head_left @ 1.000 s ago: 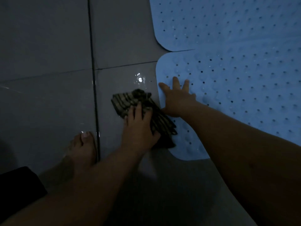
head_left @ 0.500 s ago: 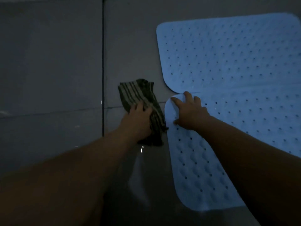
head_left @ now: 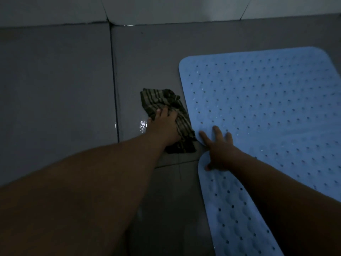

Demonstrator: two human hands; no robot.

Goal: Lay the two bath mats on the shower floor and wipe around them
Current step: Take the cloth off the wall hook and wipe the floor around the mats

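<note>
Two light blue perforated bath mats lie flat on the grey tiled floor: the far mat (head_left: pixel 267 100) at the right, the near mat (head_left: pixel 232 215) below it, their rounded corners meeting. My left hand (head_left: pixel 164 124) presses a dark striped cloth (head_left: pixel 164 104) onto the floor just left of the far mat's edge, fingers curled over its folds. My right hand (head_left: pixel 219 148) rests with spread fingers where the two mats meet, touching both.
A wet shiny patch (head_left: pixel 142 124) lies beside the cloth near a dark grout line (head_left: pixel 114 100). The wall base (head_left: pixel 166 13) runs along the top. Bare grey floor spreads to the left.
My left hand has pushed the cloth farther along the mats' left edge toward the wall. My right hand has shifted forward onto the seam between the mats. The view has tilted up.
</note>
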